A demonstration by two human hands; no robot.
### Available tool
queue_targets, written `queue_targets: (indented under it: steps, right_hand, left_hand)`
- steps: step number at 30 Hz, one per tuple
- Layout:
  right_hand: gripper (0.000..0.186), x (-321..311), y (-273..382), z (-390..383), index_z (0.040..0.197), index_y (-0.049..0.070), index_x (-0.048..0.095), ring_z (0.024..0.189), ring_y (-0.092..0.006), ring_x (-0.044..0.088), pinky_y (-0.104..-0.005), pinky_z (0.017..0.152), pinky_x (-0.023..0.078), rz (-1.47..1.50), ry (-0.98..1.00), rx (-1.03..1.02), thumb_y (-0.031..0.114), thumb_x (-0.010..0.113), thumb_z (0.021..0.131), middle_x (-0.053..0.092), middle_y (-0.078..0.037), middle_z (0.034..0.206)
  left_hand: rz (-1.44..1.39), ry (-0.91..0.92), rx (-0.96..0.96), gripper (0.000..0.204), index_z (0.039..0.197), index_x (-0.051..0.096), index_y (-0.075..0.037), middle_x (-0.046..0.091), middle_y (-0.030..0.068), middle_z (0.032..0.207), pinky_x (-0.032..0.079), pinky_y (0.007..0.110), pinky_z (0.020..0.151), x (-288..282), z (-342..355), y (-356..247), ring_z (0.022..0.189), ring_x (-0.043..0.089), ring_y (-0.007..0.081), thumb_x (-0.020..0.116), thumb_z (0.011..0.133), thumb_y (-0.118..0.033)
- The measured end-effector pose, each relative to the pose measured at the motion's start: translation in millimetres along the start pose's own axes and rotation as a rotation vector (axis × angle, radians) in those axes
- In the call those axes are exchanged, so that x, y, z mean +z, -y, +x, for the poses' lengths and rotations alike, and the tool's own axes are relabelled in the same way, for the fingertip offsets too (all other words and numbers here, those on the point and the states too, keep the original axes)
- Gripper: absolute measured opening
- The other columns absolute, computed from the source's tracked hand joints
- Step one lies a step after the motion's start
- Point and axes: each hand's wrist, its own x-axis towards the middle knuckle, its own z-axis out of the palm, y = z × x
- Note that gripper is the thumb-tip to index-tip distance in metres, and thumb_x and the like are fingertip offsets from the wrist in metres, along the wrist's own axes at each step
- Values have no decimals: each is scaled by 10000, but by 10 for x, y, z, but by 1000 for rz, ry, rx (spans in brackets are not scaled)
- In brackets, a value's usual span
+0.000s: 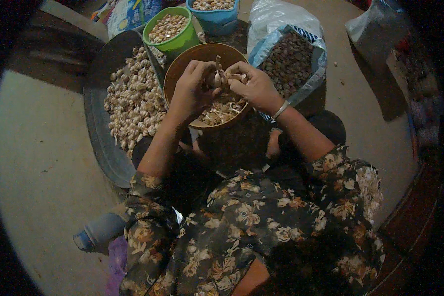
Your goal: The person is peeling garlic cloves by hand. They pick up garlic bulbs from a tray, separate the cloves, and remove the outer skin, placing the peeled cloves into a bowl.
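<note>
Well, garlic (218, 78) between fingers (241, 69)

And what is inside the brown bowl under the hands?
Pale stalks and papery scraps show in the bowl. The left hand and right hand cover part; its bottom is hidden.

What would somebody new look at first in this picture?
Probably the big heap of garlic bulbs in the wide grey pan on the left. Next, maybe the middle, where the left hand holds a garlic bulb over a round tub, with the right hand close against it. The bright green bucket of cloves near the top stands out too.
</note>
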Motion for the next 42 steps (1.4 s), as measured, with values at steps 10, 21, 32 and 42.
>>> queue_targets:
  steps: [10, 21, 32, 42]
  right_hand:
    - [170, -192, 16, -220, 929, 37, 614, 761, -73, 534, -256, 712, 450, -101, 102, 141, 181, 616, 840, 595, 10, 804]
    - [455, -1608, -571, 58, 1184, 87, 540, 1070, -310, 535, -425, 841, 455, -1162, -396, 28, 367, 603, 831, 571, -175, 1118]
    - [244, -255, 486, -95, 1106, 22, 549, 776, -101, 554, -254, 720, 471, 4, -71, -10, 148, 551, 897, 579, -52, 942]
    - [265, -146, 363, -13, 985, 22, 541, 960, -337, 527, -392, 864, 421, -273, -81, -170, 211, 599, 808, 550, -172, 977]
  left_hand:
    - [-131, 143, 37, 487, 1177, 473, -12, 549, 121, 1105, 446, 308, 870, -155, -13, 123, 1014, 546, 224, 678, 736, 24]
    - [-525, 142, -227, 482, 1196, 475, -7, 541, 81, 1136, 454, 288, 898, -56, 64, -163, 1071, 523, 163, 701, 771, -23]
    - [-352, -82, -40, 516, 1188, 447, -27, 569, 97, 1101, 463, 285, 881, 27, 71, -85, 1020, 566, 152, 681, 729, -4]
    - [-282, 4, -39, 506, 1150, 482, -38, 551, 154, 1064, 453, 342, 843, 84, 69, -113, 966, 573, 266, 721, 703, -40]
